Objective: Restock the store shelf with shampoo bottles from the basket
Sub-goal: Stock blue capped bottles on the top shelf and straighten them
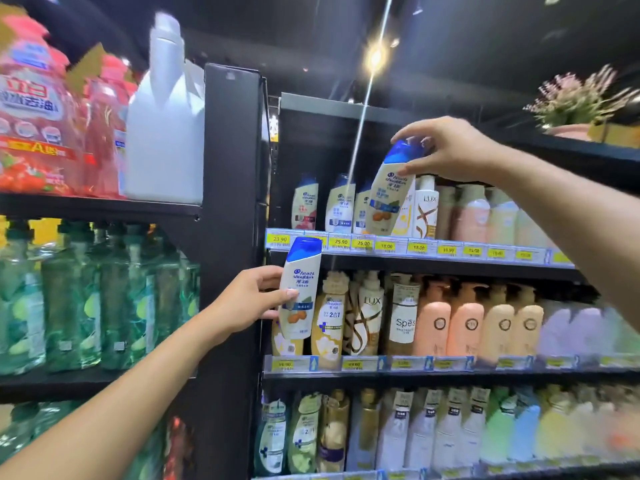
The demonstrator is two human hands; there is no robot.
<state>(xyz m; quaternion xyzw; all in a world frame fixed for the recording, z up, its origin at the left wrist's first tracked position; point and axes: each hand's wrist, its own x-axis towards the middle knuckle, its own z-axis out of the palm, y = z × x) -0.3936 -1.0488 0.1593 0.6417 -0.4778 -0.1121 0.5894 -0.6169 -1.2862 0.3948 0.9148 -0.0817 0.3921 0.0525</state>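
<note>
Both grips are clamped on shampoo: your left grip (pixel 251 299) curls round the middle of the lower bottle (pixel 300 289), upright just right of your palm. Your right grip (pixel 450 150) pinches the blue cap of the upper bottle (pixel 389 199), tilted below-left of it, base at the shelf (pixel 450 251) edge beside the Lux bottle (pixel 426 209).

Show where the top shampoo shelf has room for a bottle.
A gap lies between the black shelf upright and the leftmost white blue-capped shampoo bottle; headroom above that row is open. From the white LUX bottle rightward, and on the shelf below, bottles stand packed.
</note>
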